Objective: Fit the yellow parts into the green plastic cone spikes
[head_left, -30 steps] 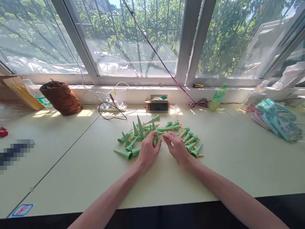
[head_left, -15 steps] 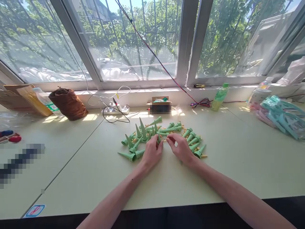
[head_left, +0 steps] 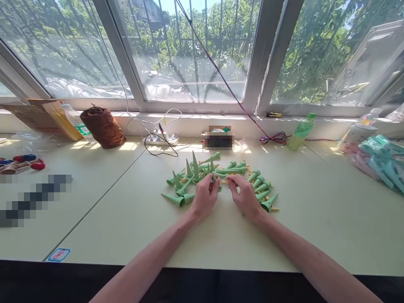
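My left hand (head_left: pixel 204 197) is closed around a green plastic spike (head_left: pixel 214 178), whose narrow tip points up between thumb and fingers. Just to the right, my right hand (head_left: pixel 245 197) has thumb and forefinger pinched together; what lies between them is too small to make out. A little gap separates the two hands. Several more green spikes (head_left: pixel 195 167) stand or lie beyond and left of my left hand. Another group of spikes (head_left: pixel 259 182) lies along the right side of my right hand, with small yellowish stems (head_left: pixel 274 209) showing at their wide ends.
Behind the spikes stands a small box (head_left: pixel 219 141), partly blurred. A power strip (head_left: pixel 162 139) with cables, a brown pouch (head_left: pixel 102 127) and a green bottle (head_left: pixel 301 131) line the window side. Teal plastic-wrapped items (head_left: pixel 383 162) lie far right.
The view has shifted, so the table's things appear slightly further right. Both hands keep nearly the same pose; the left still holds the spike, now tilted a little differently.
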A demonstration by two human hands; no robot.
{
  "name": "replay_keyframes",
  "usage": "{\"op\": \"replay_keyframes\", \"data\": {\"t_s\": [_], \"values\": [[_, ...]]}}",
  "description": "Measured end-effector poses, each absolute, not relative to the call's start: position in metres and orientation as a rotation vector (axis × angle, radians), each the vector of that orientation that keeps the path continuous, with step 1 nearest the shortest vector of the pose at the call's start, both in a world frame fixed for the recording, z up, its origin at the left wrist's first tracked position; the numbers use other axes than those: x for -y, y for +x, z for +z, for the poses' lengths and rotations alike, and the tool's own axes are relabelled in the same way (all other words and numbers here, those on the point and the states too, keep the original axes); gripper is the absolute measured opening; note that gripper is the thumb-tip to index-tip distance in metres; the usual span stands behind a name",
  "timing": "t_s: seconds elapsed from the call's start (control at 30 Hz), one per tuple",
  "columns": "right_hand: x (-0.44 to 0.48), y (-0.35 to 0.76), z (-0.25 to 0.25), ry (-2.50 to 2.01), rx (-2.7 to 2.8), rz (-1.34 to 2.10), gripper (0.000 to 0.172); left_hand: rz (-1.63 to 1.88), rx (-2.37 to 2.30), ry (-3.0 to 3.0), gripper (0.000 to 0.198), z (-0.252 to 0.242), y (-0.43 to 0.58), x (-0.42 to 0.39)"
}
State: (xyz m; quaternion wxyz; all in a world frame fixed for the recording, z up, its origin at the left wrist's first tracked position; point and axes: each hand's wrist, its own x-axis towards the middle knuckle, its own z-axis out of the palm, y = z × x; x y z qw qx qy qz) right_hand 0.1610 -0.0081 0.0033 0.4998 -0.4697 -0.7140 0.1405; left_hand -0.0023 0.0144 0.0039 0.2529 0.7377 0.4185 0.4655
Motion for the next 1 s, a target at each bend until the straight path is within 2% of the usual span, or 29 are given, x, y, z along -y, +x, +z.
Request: {"op": "replay_keyframes", "data": {"t_s": [1.0], "values": [[0.0044, 0.1594, -0.0033, -1.096, 1.735, 0.491, 0.016, 1.287, -1.096, 2.05, 0.021, 0.0032, -0.002, -0.0141]]}}
